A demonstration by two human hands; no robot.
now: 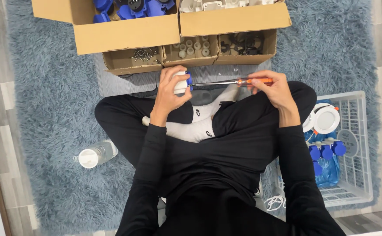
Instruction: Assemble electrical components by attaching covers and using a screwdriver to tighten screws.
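My left hand grips a small white and blue plastic part above my crossed legs. My right hand holds a screwdriver with an orange handle. Its long metal shaft runs left, and the tip meets the blue side of the part. I sit cross-legged in black clothes and white socks on a grey-blue shaggy rug.
In front stand cardboard boxes: one with blue parts, one with white parts, small trays of dark screws, pale round pieces and black pieces. A white wire basket with finished parts is at my right, a plastic bottle at my left.
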